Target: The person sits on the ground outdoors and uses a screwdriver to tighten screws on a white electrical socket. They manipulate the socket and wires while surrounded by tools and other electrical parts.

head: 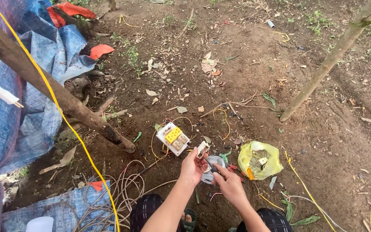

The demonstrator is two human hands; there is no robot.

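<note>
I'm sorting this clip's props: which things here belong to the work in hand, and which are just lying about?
In hand:
left hand holding a small white socket part
right hand on a grey piece
socket board with yellow wires, close by
yellow bag of parts
red-handled tools, kind unclear

Lying about:
blue tarp
cable coil
wooden poles
dry leaves

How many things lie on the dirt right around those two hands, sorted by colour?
White: 2, the white socket board with yellow switch block and the small white fitting in the left hand.
Yellow: 1, the yellow plastic bag.
Grey: 1, the grey wrapper under the right hand.
Total: 4
</note>
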